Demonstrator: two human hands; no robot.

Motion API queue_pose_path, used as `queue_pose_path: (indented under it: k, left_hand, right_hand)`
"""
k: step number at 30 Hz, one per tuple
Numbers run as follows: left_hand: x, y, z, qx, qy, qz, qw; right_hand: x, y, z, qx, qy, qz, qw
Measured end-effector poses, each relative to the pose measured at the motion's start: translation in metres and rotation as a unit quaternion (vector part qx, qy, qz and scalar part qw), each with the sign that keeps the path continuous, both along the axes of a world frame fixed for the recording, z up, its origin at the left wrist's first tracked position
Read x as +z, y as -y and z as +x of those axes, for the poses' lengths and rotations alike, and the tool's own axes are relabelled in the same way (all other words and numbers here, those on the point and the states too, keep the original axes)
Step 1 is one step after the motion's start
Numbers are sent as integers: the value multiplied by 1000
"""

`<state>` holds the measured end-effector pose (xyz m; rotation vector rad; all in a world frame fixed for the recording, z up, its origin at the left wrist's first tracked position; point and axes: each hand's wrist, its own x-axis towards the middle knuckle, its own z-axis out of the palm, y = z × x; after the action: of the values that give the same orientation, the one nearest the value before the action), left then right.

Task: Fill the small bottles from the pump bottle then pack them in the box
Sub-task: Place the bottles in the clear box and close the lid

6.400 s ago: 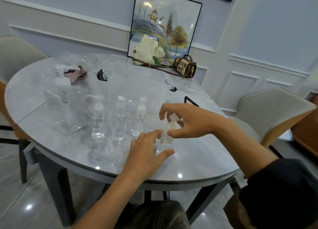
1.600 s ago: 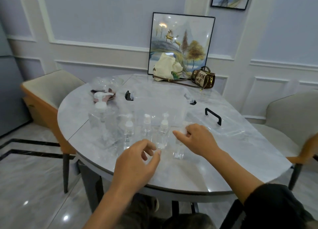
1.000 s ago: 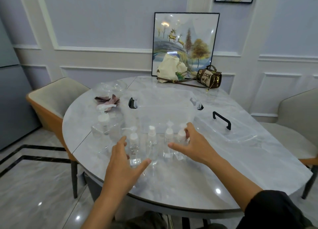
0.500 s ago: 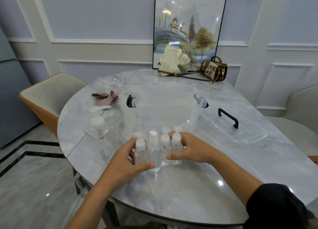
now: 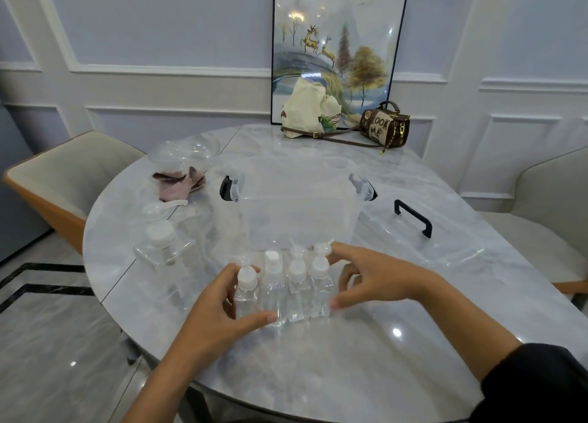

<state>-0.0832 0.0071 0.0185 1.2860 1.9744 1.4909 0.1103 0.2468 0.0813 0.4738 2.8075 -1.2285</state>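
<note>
Several small clear bottles (image 5: 283, 287) with white caps stand pressed together in a row on the marble table, just in front of the clear plastic box (image 5: 299, 206). My left hand (image 5: 219, 314) cups the row's left end and my right hand (image 5: 369, 278) presses on its right end, so the row is squeezed between both hands. The large clear pump bottle (image 5: 164, 247) stands to the left of the row. The box is open, with black latches on its two sides, and looks to have nothing in it.
The box's clear lid (image 5: 423, 231) with a black handle lies to the right. A clear bowl (image 5: 183, 150) and a pink cloth (image 5: 179, 184) sit at the back left. Two bags (image 5: 385, 128) and a framed picture (image 5: 337, 53) stand at the table's far edge. Chairs flank the table.
My hands have closed in from both sides and gathered the small bottles into a tight row. The view has tilted and drawn closer to the table.
</note>
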Motion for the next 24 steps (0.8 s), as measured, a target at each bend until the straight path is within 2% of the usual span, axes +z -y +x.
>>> queue_pose_path:
  k: [1,3,6,7,9,12,13,24]
  left_hand:
    - [-1,0,2,4,6,9,1000]
    - [-2,-2,5,10,22,20,1000]
    - [-5,-3,4,14,38,26,999]
    - [-6,-3,4,15,36,25,999]
    - [-6,-3,4,17,31,25,999]
    - [-6,-3,5,10,42,26,999]
    - [-6,-3,4,11,43,22,999]
    - [-2,-1,4,22,-7,25,999]
  right_hand:
    - [8,-9,5,-10,-6,15,1000]
    - [25,-28,9,-63,-77,77,992]
    - [44,-47,-5,-167,-238,218,932]
    - [47,-50,-14,-180,-266,249,914]
    - [49,-51,-32,-177,-245,291,908]
    - [51,-49,-53,-181,-99,383,900]
    - [52,-48,-56,-185,-74,398,895]
    - [43,-34,-34,-140,-107,343,922]
